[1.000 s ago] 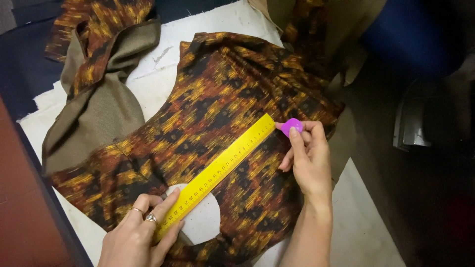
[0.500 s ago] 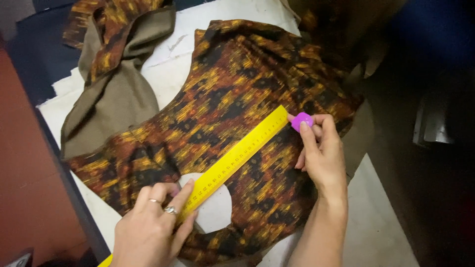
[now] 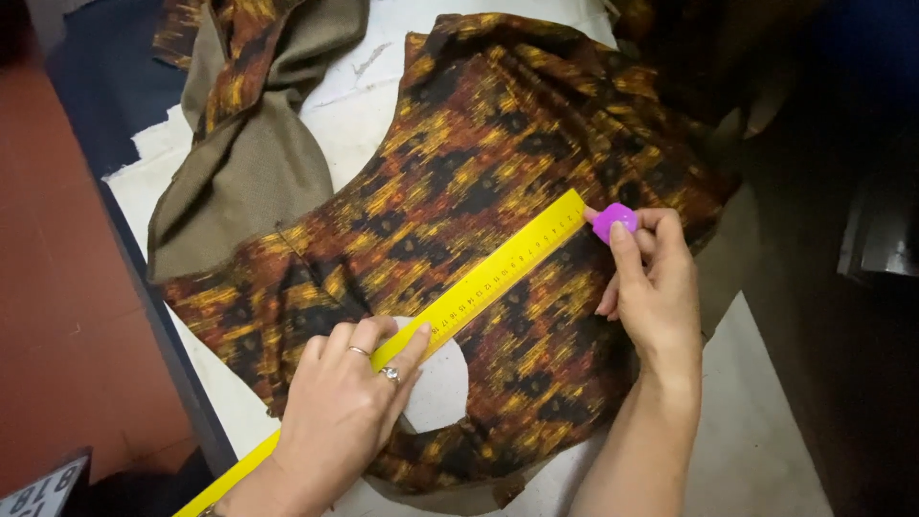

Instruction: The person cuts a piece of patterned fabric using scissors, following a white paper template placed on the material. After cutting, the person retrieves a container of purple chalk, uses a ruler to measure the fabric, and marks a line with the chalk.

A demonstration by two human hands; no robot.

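Closest to me, my left hand point(image 3: 340, 407) lies flat with the fingers spread, pressing the near part of the yellow ruler point(image 3: 469, 297) down onto the patterned fabric point(image 3: 479, 191). Two rings show on its fingers. The hand is open, palm down, not closed around anything; it only pins the ruler in place. Just beside its fingertips, on the side toward my right hand, a rounded cut-out in the fabric point(image 3: 436, 388) lets the white table point(image 3: 766, 421) show through.

From under that hand the ruler runs diagonally across the cloth, away and to the right, and its near end pokes out past my wrist over the table edge. At its far end my right hand point(image 3: 656, 287) has its fingers pinched shut on a small pink piece of chalk point(image 3: 614, 223), and the chalk tip sits right at the corner of the ruler's far end, touching or almost touching the fabric; I cannot tell which.

The fabric, in orange, brown and black, is spread flat beneath both hands and carries on beyond the chalk to the far side of the table. Further off, to the left of my left hand's line, a bunched piece of olive-brown cloth point(image 3: 254, 163) lies partly over the patterned fabric's edge.
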